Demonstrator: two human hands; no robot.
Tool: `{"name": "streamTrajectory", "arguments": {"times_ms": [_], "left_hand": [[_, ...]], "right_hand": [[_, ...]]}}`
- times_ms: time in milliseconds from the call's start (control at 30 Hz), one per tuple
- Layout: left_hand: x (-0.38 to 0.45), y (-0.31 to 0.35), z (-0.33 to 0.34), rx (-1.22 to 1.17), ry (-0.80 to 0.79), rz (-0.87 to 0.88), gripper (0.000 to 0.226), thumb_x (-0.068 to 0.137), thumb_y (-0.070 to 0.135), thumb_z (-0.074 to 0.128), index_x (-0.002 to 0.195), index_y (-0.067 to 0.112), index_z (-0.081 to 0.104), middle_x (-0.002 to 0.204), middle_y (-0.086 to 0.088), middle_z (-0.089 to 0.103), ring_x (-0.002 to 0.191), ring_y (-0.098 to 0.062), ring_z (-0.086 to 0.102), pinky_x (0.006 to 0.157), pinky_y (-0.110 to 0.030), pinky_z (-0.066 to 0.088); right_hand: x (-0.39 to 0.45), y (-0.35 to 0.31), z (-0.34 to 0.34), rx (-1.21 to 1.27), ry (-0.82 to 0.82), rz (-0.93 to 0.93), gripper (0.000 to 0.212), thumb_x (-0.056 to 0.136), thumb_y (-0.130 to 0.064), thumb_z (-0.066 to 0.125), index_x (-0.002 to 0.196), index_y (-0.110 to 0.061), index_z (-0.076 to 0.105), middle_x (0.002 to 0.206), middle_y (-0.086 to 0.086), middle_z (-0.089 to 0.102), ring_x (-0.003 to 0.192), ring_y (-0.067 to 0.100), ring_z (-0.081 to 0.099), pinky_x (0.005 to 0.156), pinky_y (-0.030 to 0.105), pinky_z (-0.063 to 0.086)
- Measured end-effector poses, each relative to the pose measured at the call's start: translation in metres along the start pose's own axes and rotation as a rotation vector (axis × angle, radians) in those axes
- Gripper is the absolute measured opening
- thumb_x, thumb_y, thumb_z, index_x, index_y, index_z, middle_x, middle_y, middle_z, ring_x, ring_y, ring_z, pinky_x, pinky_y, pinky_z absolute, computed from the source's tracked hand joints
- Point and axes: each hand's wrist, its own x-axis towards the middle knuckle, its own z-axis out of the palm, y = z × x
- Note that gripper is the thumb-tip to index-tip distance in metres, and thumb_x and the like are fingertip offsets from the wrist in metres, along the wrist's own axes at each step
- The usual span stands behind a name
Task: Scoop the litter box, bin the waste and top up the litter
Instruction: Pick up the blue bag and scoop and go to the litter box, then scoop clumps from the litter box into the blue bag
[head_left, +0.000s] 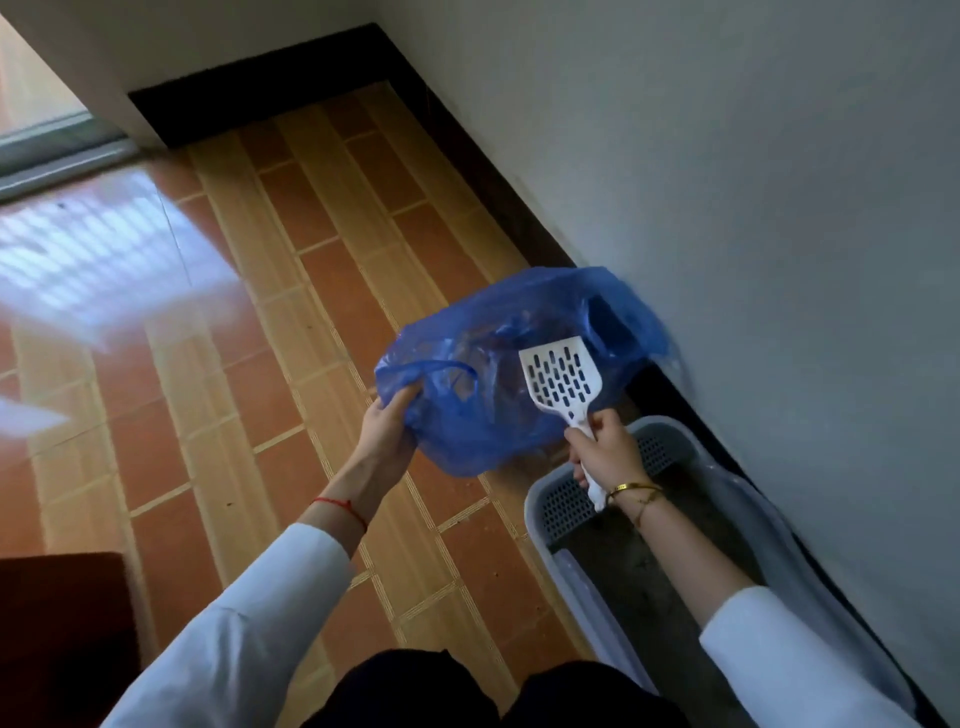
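From the head camera, the right hand (605, 451) has its fingers curled round the handle of a white slotted litter scoop (562, 378). The scoop's long axis runs from the handle end near the right wrist up and away to the left, so the perforated blade points away from the person and sits over the mouth of a blue plastic bag (498, 364). The blade's slotted face is turned toward the camera; whether anything lies on it cannot be told.

The left hand (387, 435) grips the near left edge of the bag, fingers bunched into the thin plastic beside one of its loop handles, holding the mouth open. The bag hangs in the air above the tiled floor (322, 291), its far side close to the grey wall (727, 182).

Below the right forearm, the grey litter box (563, 506) stands on the floor along the wall's dark skirting, its long axis running parallel to the wall. A perforated ledge shows at its far end and dark litter (654, 566) fills the inside.
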Motion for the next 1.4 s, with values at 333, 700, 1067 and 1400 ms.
{"name": "streamTrajectory", "arguments": {"times_ms": [333,700,1067,1400], "left_hand": [[0.004,-0.049,-0.023,0.107,-0.047,0.126,0.029,0.085,0.008,0.068,0.114,0.008,0.063,0.102,-0.007,0.073,0.091,-0.024,0.070,0.072,-0.032,0.058],[-0.048,-0.048,-0.018,1.255,0.206,1.092,0.080,0.083,0.034,0.069,0.148,0.013,0.026,0.151,-0.009,0.028,0.143,-0.026,0.020,0.117,-0.046,0.022],[-0.047,-0.123,0.048,1.756,-0.715,1.157,0.047,0.096,0.037,0.044,0.140,0.019,0.043,0.145,-0.003,0.044,0.137,-0.021,0.037,0.112,-0.050,0.031],[-0.057,-0.170,0.077,1.839,-0.826,1.105,0.049,0.096,0.025,0.048,0.144,0.016,0.040,0.150,-0.008,0.039,0.141,-0.024,0.032,0.116,-0.049,0.019]], "right_hand": [[0.018,0.036,0.012,-0.049,0.003,-0.071,0.022,0.089,-0.020,0.059,0.106,-0.011,0.047,0.079,0.008,0.062,0.052,0.014,0.056,0.044,0.021,0.045],[-0.041,0.085,-0.026,-0.008,0.056,-0.116,0.019,0.090,-0.020,0.058,0.104,-0.011,0.049,0.076,0.006,0.063,0.052,0.014,0.058,0.045,0.022,0.048],[-0.100,0.177,-0.083,-0.149,0.182,-0.026,0.024,0.092,-0.027,0.056,0.112,-0.018,0.047,0.081,-0.002,0.060,0.058,0.013,0.061,0.045,0.018,0.046],[-0.154,0.231,-0.124,-0.533,0.125,0.158,0.015,0.089,-0.026,0.059,0.081,-0.025,0.046,0.079,-0.006,0.057,0.068,0.006,0.054,0.061,0.024,0.049]]}}
